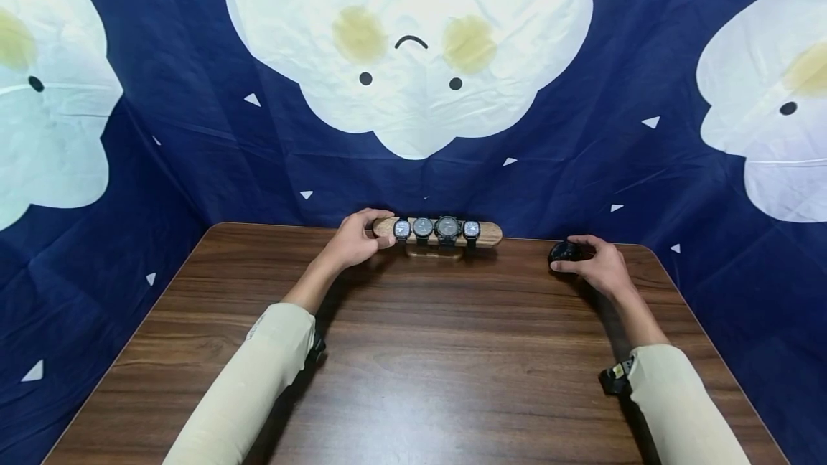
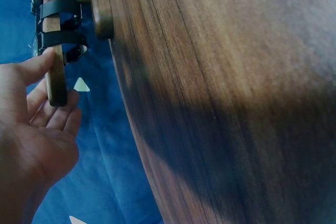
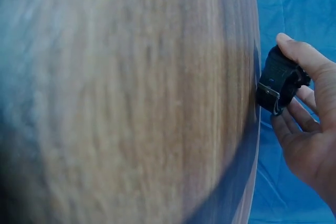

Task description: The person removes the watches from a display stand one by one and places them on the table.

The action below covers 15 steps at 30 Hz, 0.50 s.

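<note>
A wooden watch stand (image 1: 491,235) stands at the table's back edge, with several dark watches (image 1: 447,229) strapped side by side along its bar. My left hand (image 1: 354,239) grips the left end of that bar, thumb on the near side and fingers behind; the left wrist view shows the bar's rounded end (image 2: 56,90) between them. At the back right, my right hand (image 1: 601,264) holds a black wristwatch (image 1: 564,255) between thumb and fingers. In the right wrist view its buckled strap (image 3: 270,92) is closed in a loop near the table edge. Whether it touches the table I cannot tell.
The brown wood-grain table (image 1: 413,350) ends just behind the stand and the wristwatch. A dark blue cloth (image 1: 271,163) with white cloud shapes hangs behind and at both sides. A small black device (image 1: 615,379) sits at my right wrist.
</note>
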Each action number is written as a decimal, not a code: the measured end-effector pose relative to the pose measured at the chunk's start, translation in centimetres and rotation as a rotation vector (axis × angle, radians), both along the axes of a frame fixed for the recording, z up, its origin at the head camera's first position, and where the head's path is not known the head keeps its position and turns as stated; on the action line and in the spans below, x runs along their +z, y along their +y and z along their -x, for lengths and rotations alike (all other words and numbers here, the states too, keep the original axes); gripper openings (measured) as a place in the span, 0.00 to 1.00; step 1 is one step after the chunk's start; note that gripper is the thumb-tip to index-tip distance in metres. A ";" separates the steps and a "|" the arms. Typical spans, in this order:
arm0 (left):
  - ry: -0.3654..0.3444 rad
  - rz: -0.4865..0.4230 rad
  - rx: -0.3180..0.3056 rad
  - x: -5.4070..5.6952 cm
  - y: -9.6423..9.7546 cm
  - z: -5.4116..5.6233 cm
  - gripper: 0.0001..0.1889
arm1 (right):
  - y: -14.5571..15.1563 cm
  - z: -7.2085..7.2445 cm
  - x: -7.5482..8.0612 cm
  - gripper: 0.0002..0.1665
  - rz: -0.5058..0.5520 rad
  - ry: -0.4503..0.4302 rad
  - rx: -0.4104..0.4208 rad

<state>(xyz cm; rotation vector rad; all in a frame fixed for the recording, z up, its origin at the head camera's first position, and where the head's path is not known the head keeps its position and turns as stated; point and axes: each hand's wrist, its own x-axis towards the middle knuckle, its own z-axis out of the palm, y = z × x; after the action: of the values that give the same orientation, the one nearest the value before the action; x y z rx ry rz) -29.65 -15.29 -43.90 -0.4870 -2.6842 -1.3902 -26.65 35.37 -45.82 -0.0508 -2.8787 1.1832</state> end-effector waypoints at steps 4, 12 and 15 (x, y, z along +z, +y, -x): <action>-0.005 -0.002 0.002 0.0 0.0 0.1 0.28 | 0.0 0.2 -0.2 0.55 0.010 -0.011 -0.014; -0.024 -0.011 -0.005 0.1 -0.1 0.2 0.28 | -0.2 0.4 -0.4 0.56 0.034 -0.020 -0.021; -0.023 -0.016 -0.005 0.1 -0.1 0.2 0.28 | -0.2 0.4 -0.4 0.57 0.044 -0.024 -0.012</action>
<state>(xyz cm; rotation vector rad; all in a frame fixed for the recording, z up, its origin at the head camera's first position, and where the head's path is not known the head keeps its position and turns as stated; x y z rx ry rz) -29.87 -15.34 -43.84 -0.4803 -2.6897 -1.4260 -27.08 35.18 -46.24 -0.0830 -2.8682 1.2524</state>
